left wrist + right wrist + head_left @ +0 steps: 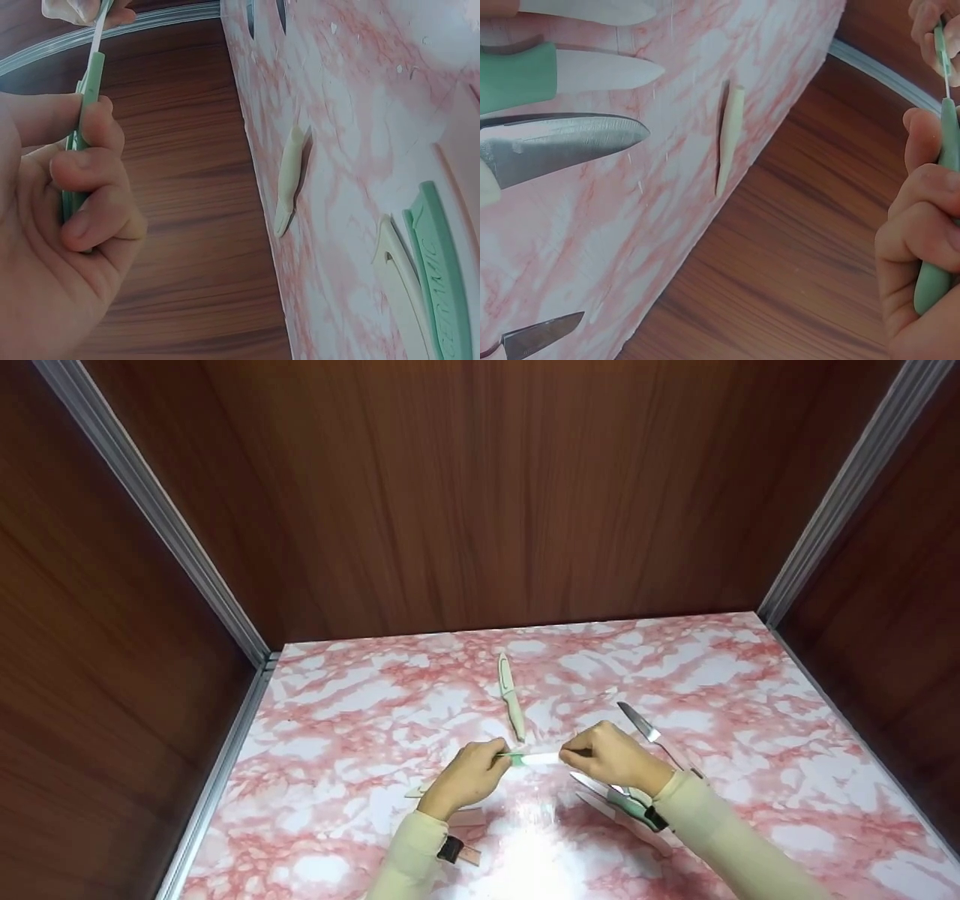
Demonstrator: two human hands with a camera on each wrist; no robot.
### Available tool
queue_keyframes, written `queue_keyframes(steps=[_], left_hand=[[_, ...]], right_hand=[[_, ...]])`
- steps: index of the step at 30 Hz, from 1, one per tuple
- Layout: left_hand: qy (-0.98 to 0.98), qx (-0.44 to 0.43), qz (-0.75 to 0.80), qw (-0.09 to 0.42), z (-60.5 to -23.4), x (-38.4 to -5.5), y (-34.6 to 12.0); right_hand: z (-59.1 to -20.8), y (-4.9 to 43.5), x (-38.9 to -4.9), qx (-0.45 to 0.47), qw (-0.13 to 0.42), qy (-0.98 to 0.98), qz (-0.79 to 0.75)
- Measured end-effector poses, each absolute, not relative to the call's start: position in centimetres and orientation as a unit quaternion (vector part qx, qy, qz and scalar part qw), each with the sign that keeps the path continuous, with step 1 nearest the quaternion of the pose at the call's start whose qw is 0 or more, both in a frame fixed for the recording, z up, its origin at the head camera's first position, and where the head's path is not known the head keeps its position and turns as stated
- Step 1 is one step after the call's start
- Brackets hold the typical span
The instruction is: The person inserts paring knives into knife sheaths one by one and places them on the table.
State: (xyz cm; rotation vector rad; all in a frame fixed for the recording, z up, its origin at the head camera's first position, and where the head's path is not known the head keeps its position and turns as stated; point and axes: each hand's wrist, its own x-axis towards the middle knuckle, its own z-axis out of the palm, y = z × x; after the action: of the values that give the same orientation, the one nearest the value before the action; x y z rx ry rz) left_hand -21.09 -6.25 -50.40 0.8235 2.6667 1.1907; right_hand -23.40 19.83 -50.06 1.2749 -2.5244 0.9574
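My left hand (469, 772) grips a green blade sheath (91, 79), fingers curled round it. My right hand (611, 755) holds a small green-handled knife by its handle (933, 285). Its white blade (543, 758) spans the space between the hands, and the tip end meets the sheath's mouth; how far inside it sits, I cannot tell. Both hands are above the table. Beyond them lies a cream knife (511, 697) with its blade covered.
Near my right forearm lie a metal-bladed knife (640, 723), a green-handled knife (517, 79) and other bare knives. Below my left hand are a green sheath (439, 277) marked CERAMIC, a cream sheath (397, 281) and pink pieces. Wooden panels (480, 495) enclose the marbled table (330, 757).
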Motion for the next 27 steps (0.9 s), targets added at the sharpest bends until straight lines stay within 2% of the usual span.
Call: queue_keyframes(steps=[14,27], left_hand=[[0.874,0.269,0.401,0.056,-50.87,-20.88,-6.02],[0.877,0.267,0.395,0.048,-50.80,-20.99,-5.88]], right_hand=[[-50.09,19.64,-23.36,0.424,0.053,-0.843,0.328],[-50.05,19.35,-23.60,0.432,0.067,-0.839,0.323]])
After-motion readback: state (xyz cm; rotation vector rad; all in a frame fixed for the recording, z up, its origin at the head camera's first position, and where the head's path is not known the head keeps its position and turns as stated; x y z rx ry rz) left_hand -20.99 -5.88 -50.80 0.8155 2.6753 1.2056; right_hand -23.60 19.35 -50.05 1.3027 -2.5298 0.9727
